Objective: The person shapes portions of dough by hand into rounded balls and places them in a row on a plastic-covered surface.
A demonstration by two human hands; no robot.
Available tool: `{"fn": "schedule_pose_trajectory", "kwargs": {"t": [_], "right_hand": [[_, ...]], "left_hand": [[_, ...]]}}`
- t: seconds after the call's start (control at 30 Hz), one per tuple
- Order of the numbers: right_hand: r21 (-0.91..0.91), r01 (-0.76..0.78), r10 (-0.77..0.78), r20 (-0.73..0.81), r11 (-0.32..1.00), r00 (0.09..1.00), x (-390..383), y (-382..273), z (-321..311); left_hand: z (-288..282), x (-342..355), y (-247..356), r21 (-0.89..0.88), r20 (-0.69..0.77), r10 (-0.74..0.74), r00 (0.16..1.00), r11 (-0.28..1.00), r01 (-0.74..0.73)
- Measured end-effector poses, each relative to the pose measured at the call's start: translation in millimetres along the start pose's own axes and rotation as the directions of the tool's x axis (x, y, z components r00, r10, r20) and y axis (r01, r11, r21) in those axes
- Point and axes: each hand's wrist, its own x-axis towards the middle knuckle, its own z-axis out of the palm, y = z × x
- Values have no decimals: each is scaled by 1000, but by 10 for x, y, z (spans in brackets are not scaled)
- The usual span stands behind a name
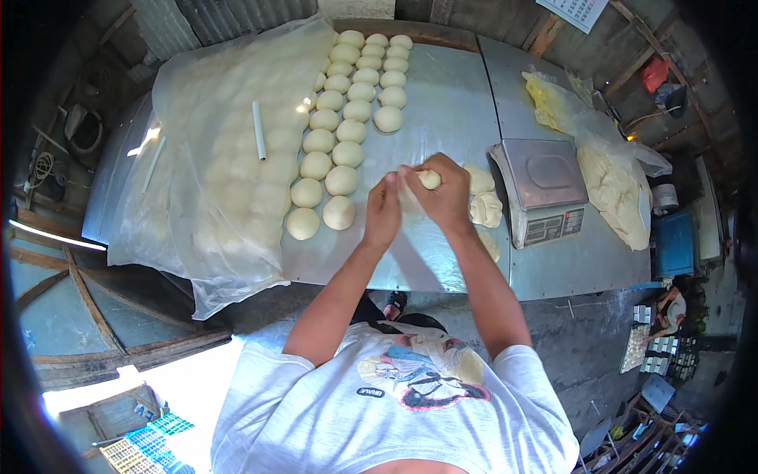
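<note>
My right hand is closed around a small piece of dough, which shows pale between its fingers. Close beside it, my left hand is curled with its fingertips pinched together near my right thumb; what it grips is hidden. Both hands are over the metal-topped table. To their left, smooth round dough balls stand in rows, the last row shorter than the others. Several rough dough pieces lie just right of my right hand, partly covered by it and the forearm.
A clear plastic sheet covers many more balls at left, with pale tubes on top. At right stand a digital scale and a large dough mass partly under plastic. Another person is at far right by trays.
</note>
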Motion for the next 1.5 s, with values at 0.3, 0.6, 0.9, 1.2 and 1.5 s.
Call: {"fn": "schedule_pose_trajectory", "kwargs": {"t": [0.3, 0.6, 0.9, 1.2, 1.5], "right_hand": [[52, -788, 749, 277, 613, 601, -1480, 916, 927], [-181, -46, 9, -202, 982, 979, 43, 187, 75], [439, -843, 338, 778, 311, 529, -1226, 791, 701], [466, -183, 250, -86, 866, 964, -171, -136, 251], [396, 102, -308, 502, 913, 808, -331, -418, -63]], "left_hand": [[-232, -478, -1009, -522, -309, -653, 692, 724, 450], [-90, 112, -55, -84, -30, 210, 977, 974, -212], [-354, -1033, -570, 22, -43, 103, 994, 995, -102], [-200, -4, 606, 452, 213, 114, 970, 869, -202], [-242, -429, 516, -360, 726, -65, 685, 813, 458]]}}
